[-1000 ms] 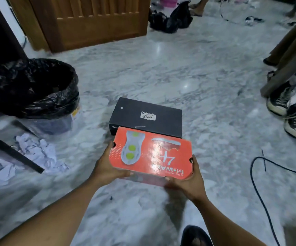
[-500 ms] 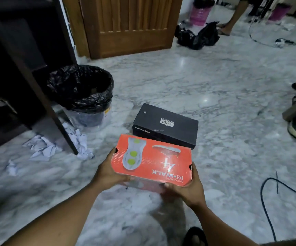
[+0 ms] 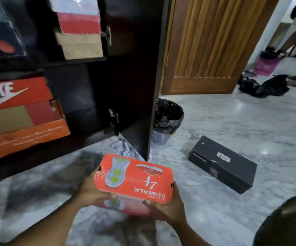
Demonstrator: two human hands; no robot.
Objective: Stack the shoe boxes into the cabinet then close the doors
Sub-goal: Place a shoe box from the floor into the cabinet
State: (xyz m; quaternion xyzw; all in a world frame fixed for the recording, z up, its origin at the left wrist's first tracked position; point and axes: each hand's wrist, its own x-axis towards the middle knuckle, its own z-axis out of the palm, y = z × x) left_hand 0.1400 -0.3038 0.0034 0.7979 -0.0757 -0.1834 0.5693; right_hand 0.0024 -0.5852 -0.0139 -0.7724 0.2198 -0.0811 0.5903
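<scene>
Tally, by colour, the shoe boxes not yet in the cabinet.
Orange: 1, the orange box, gripped by the left hand and right hand
Black: 1, the black box, lying on the floor
Total: 2

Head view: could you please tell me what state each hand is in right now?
Left hand: grips the left end of the orange shoe box.
Right hand: grips the right end of the same box.

shoe boxes (image 3: 134, 178) (image 3: 222, 162) outside cabinet (image 3: 72, 61): 2 | hands (image 3: 88, 190) (image 3: 170, 206): 2 | bins (image 3: 168, 114): 1
</scene>
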